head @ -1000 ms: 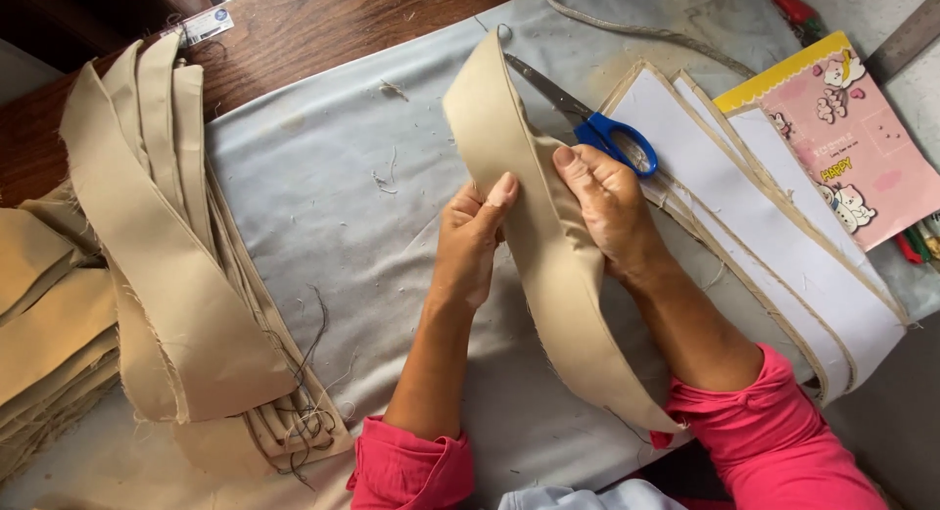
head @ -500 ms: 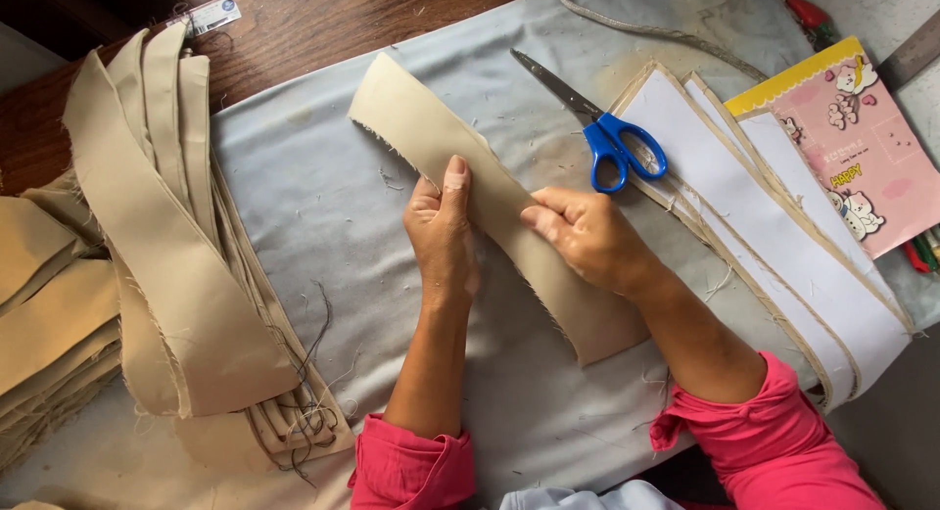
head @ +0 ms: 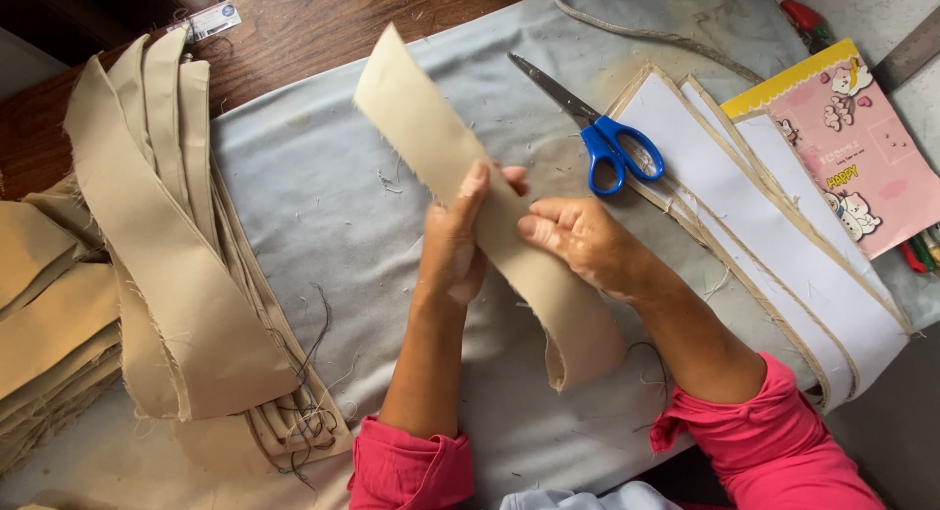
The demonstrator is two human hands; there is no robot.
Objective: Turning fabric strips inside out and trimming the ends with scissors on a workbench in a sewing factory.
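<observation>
Strip in hand: a long beige fabric strip [head: 490, 211] with frayed edges, held slantwise above the grey cloth cover [head: 323, 207]; its upper end points up and left, its lower end curls down near the person's body.
Left hand: the left hand [head: 455, 241] is closed on the strip at its middle, thumb on the near face, fingers behind.
Right hand: the right hand [head: 578, 241] pinches the same strip just beside the left, fingertips together on the fabric's edge.
Stack at left: a pile of similar beige strips [head: 171, 246] lies draped over the left part of the cover, loose threads trailing at its lower end; more folded beige pieces [head: 44, 324] sit further left.
Stack at right: 3 or so white-faced strips [head: 774, 226] with beige borders lie side by side.
Tools: blue-handled scissors [head: 597, 133] rest closed on the cover, untouched, near the right hand.
Other: a pink illustrated booklet [head: 862, 158] at the far right; bare brown wood [head: 294, 30] above.
Progress: judging by the piles, many strips are already cut and stacked; this 1 is not yet laid on either pile.
</observation>
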